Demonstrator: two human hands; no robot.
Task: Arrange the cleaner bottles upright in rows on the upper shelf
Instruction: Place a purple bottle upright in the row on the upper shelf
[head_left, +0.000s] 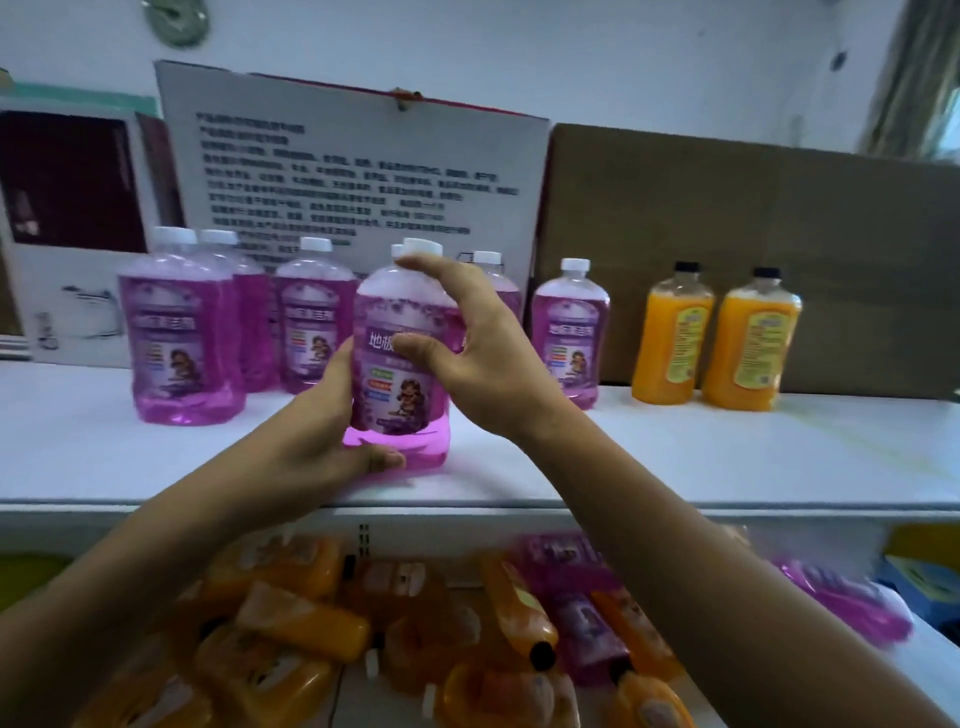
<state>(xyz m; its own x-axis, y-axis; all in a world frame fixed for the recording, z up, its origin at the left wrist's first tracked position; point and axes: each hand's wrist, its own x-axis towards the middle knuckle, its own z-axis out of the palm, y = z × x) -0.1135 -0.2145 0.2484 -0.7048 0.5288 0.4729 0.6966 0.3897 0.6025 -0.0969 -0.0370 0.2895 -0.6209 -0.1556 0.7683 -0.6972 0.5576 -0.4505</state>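
Note:
A purple cleaner bottle with a white cap stands upright near the front of the white upper shelf. My left hand grips its lower left side, thumb across its base. My right hand touches its upper right side, index finger by the cap and thumb on the label. Several more purple bottles stand upright behind it, among them one at the far left and one to the right. Two orange bottles with black caps stand upright further right.
A printed white board and a brown cardboard box back the shelf. On the lower level lies a jumbled pile of orange bottles and purple bottles on their sides, under my forearms.

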